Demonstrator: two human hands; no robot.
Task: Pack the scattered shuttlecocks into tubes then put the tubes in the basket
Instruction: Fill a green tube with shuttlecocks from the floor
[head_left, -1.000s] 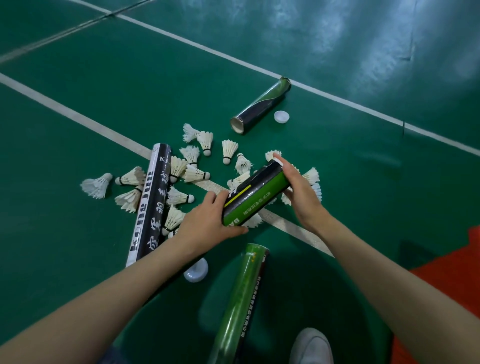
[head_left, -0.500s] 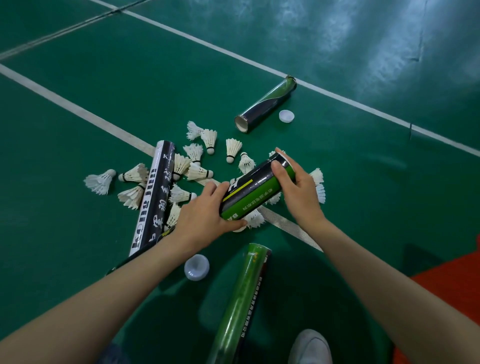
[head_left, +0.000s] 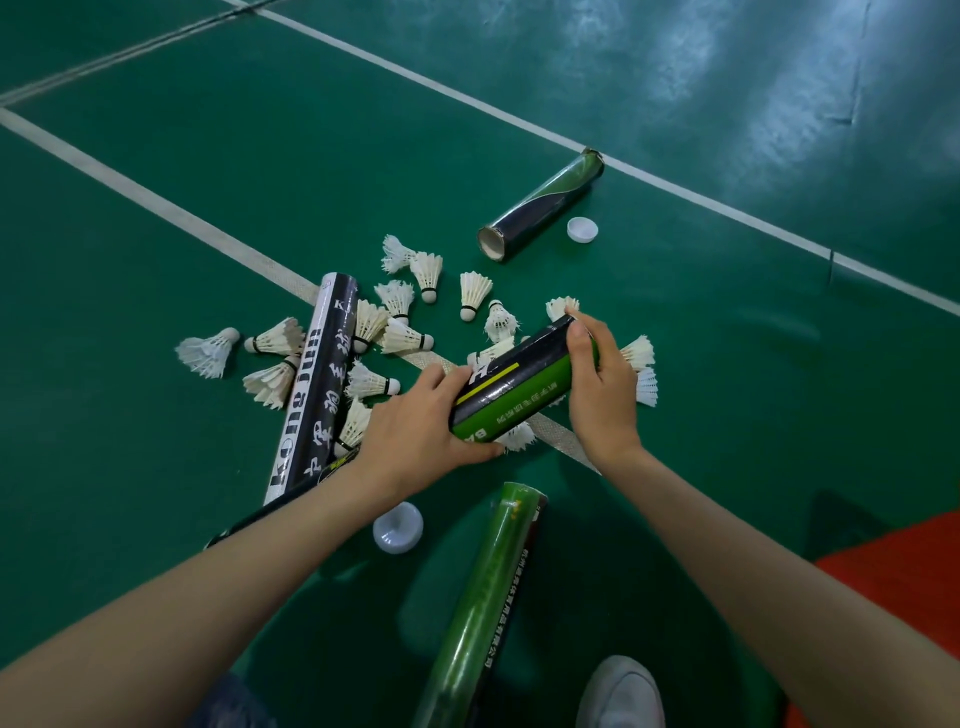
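I hold a short black-and-green tube (head_left: 511, 387) slanted above the court floor. My left hand (head_left: 415, 431) grips its near end from the left. My right hand (head_left: 597, 384) wraps its far end, fingers over the rim. Several white feather shuttlecocks (head_left: 472, 293) lie scattered on the floor around and under the tube. A long black tube (head_left: 311, 384) with white lettering lies at the left among them. A green tube (head_left: 483, 603) lies near my foot. A dark tube (head_left: 540, 205) with its open mouth toward me lies farther off.
A white cap (head_left: 582, 229) sits beside the far tube, another white cap (head_left: 397, 527) lies under my left forearm. White court lines (head_left: 156, 200) cross the green floor. An orange surface (head_left: 904, 577) is at the right edge. My white shoe (head_left: 621, 693) shows at the bottom.
Both hands have kept their hold on the short tube. My right hand's fingers have slid further over its far end, and the tube has lifted slightly up and right in view.
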